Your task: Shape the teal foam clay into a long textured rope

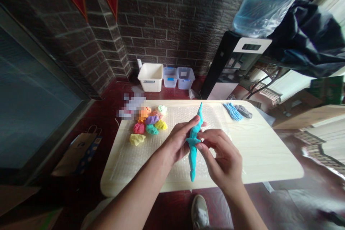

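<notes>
A long piece of turquoise modelling clay (pixel 192 158) is held upright above the table, tapered at its top end and crossed by a short bar near its middle. My left hand (pixel 179 140) is wrapped around it from the left, with the thumb lying on the upper part. With thumb and fingertips, my right hand (pixel 222 154) pinches the right end of the crossbar. To the left, several soft lumps in different colours lie grouped on bubble wrap (pixel 124 161), among them a purple lump (pixel 151 119) and a pale yellow lump (pixel 137 139).
The bubble wrap covers part of a pale wooden table (pixel 269 154). Blue and grey cloth-like bundles (pixel 233 111) rest at its back right. Behind stand a white bin (pixel 151 79), two clear boxes (pixel 185 79) and a water dispenser (pixel 223 64). A paper bag (pixel 75 151) is on the floor at left.
</notes>
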Demonstrator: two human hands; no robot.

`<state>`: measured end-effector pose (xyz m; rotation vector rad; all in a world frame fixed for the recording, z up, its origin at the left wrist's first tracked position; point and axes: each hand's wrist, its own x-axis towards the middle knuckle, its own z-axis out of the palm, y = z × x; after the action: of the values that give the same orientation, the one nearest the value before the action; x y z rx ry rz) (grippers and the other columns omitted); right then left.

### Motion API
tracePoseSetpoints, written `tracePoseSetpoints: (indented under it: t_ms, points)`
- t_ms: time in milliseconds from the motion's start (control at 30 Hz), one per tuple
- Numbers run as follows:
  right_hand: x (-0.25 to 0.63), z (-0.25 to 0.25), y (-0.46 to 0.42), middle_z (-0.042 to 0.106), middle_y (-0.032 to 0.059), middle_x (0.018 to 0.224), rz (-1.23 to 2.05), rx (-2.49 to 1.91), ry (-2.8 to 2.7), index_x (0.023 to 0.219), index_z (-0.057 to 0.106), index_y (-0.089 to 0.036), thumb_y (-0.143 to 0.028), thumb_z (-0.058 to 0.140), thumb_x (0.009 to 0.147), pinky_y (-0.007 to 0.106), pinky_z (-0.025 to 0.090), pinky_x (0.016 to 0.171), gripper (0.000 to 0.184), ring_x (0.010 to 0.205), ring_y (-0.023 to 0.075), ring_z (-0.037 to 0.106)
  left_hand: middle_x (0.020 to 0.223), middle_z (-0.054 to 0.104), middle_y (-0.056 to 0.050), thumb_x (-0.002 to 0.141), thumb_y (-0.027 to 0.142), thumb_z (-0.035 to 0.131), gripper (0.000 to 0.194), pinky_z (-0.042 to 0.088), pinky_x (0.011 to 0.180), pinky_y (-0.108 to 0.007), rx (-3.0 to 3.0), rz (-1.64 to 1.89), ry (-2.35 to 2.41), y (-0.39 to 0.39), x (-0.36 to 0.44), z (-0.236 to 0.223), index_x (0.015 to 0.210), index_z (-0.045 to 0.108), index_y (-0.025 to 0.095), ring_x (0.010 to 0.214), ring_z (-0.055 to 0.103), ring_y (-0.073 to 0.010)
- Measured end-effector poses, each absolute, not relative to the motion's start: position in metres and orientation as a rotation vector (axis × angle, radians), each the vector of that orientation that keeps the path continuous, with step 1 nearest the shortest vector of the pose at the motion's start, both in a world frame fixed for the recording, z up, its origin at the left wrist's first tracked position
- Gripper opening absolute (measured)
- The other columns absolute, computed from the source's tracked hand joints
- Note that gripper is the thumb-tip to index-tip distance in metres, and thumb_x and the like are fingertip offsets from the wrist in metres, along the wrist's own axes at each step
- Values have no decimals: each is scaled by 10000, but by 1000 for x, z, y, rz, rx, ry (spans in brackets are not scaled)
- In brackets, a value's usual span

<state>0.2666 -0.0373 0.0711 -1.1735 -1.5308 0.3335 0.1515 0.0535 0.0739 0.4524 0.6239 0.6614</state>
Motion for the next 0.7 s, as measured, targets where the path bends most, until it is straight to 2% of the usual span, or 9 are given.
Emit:
tracePoseSetpoints:
  t_ms: [133,267,433,700]
  points:
    - [266,74,-37,663,47,961,284,-1163,-1552,1027,755,-225,-74,700,933,320,537,763,186,901,185,655,722,642,-29,810,461,850,404,495,587,-206,463,672,640,52,152,73,885,774,71,606,603,-95]
    - [264,75,-40,645,41,930,342,-1172,-1512,978,746,-217,-79,690,937,317,526,725,155,863,181,646,713,659,-41,843,452,823,390,536,622,-220,462,653,614,51,154,72,894,769,69,621,634,-115]
    - [264,69,-39,647,67,1031,422,-1158,-1458,1089,763,-240,-106,709,935,326,553,738,211,951,206,658,766,689,-60,872,447,795,383,554,642,-224,443,636,605,52,152,72,922,770,68,644,656,-121]
    - [268,67,-37,646,37,946,363,-1185,-1475,973,756,-226,-104,695,948,308,540,703,139,836,165,646,747,696,-48,798,472,860,427,532,609,-196,450,652,592,56,151,66,921,776,71,627,651,-103]
